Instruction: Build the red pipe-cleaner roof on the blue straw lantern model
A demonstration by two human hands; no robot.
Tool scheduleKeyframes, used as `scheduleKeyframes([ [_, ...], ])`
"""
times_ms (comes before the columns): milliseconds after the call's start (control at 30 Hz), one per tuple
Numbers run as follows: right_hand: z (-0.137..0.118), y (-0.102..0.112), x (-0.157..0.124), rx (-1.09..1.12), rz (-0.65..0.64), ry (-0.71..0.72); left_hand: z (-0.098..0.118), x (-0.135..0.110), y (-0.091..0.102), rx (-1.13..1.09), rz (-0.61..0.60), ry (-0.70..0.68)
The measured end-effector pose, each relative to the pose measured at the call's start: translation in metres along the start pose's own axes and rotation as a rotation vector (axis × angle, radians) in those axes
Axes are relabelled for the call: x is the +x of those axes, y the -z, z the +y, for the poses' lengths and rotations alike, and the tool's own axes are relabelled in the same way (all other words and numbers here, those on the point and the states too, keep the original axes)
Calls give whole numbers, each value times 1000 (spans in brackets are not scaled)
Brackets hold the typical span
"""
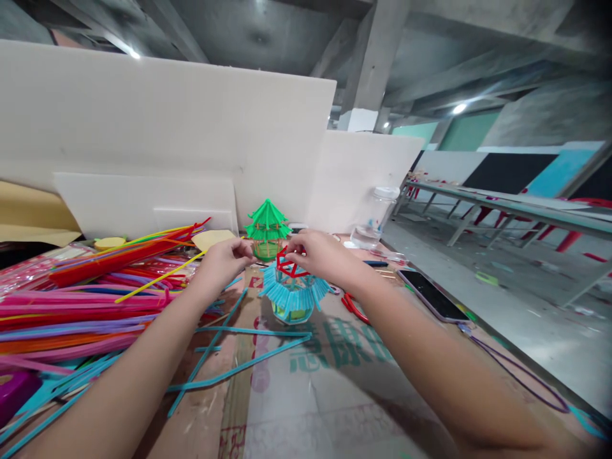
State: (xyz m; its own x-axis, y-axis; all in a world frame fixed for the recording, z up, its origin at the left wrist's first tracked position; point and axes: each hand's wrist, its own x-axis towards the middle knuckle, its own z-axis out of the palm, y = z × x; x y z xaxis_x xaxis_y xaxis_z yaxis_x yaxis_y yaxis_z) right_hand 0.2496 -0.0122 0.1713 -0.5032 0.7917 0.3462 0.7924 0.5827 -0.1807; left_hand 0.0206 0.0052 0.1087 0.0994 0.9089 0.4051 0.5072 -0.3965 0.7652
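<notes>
Under right hand (317, 252), red-topped blue model (292, 296); left hand (226, 261) nearby

We could not tell whether the left hand (230, 258) pinched anything. The right hand (315, 252) hid part of the red frame (289, 271). The left edge cut the purple box (18, 391); clutter (419, 174) on the far table (478, 199) was too small to name.

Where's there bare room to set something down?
Bare patch: the printed tabletop nearest you, between the loose blue strips and your right forearm. Crowded: left, with coloured strip bundles; ahead, around the blue-and-red model and green model; right, by the phone.
</notes>
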Motion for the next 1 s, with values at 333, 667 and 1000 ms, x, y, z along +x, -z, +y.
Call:
scheduleKeyframes([
  [333,-5,-8,-3,70,83,-76,6,-2,-16,-47,-16,-21],
  [667,-3,-13,-9,63,152,-47,3,3,0,17,49,33],
  [1000,-4,-16,-11,91,178,-49,1,-2,-13,-4,-1,-19],
])
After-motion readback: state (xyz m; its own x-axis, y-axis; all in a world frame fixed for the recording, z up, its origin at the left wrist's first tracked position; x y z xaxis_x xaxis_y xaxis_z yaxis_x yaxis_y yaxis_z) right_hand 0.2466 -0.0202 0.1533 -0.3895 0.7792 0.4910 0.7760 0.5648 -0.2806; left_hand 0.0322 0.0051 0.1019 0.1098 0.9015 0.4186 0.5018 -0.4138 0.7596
